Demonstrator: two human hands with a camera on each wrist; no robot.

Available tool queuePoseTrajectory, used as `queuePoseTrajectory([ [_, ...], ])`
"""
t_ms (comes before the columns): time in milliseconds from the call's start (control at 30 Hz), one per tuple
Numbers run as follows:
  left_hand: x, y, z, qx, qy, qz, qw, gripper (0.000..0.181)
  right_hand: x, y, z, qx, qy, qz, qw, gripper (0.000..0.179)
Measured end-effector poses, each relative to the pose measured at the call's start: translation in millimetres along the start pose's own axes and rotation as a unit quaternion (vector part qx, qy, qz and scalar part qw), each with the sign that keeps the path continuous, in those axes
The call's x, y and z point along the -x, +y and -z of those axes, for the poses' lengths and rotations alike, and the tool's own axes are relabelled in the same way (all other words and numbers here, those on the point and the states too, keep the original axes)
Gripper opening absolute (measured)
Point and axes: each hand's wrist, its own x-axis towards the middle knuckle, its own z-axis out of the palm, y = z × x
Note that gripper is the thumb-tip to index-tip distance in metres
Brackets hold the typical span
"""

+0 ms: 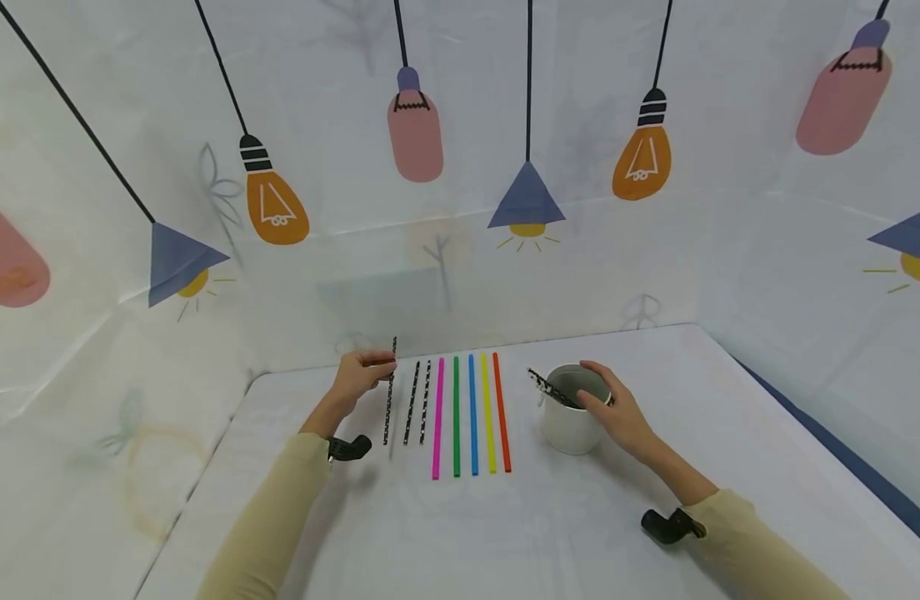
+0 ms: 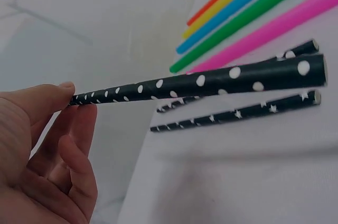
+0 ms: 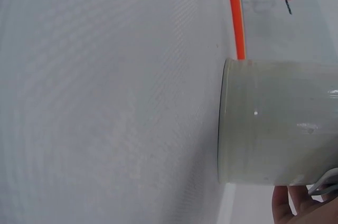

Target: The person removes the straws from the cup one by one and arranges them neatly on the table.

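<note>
My left hand pinches a black paper straw with white dots near its far end, between thumb and fingertips. The straw is held above the table, and its near end points toward me. Beside it lie two more black patterned straws, one with white stars and one partly hidden behind the held straw in the left wrist view. My right hand grips a whitish cup at its right side and rim. Several black-and-white straws lean out of the cup's left side.
Right of the black straws, a row of coloured straws lies side by side: pink, green, blue, yellow and red. A white-covered table meets a printed wall sheet at the back.
</note>
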Motion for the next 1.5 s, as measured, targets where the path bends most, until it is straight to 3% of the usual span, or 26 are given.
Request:
queuePoseTrajectory([
  [267,-12.8,-19.3,0.4,-0.005,-0.011,0.025,0.9996,0.044,0.1,-2.6,1.9,-0.009,0.002,0.005,0.9999,0.054],
  [333,-13.4,-21.1,0.5,-0.008,-0.012,0.032,0.9994,0.043,0.8,-13.8,2.7,-0.009,0.000,0.005,0.9999,0.053],
  [500,-14.1,-26.9,1.9,-0.012,-0.022,0.053,0.9983,0.039,3.8,-12.4,1.0,-0.007,0.000,0.006,1.0000,0.052],
  [567,-13.3,-29.6,1.9,-0.016,-0.028,0.059,0.9977,0.038,4.5,-1.9,-1.0,-0.004,0.003,0.003,1.0000,0.052],
  [800,-13.8,-39.2,-0.5,-0.042,-0.052,0.061,0.9959,0.037,6.2,-6.0,-1.6,-0.009,-0.001,-0.008,0.9999,0.052],
  [1067,-15.3,-40.4,-4.2,-0.066,-0.054,0.045,0.9953,0.035,4.9,-8.2,-1.0,-0.006,0.002,0.000,1.0000,0.053],
  [1500,-22.4,-45.6,-12.9,-0.115,-0.028,0.036,0.9923,0.034,4.2,-16.5,2.3,-0.016,-0.003,0.003,0.9999,0.052],
])
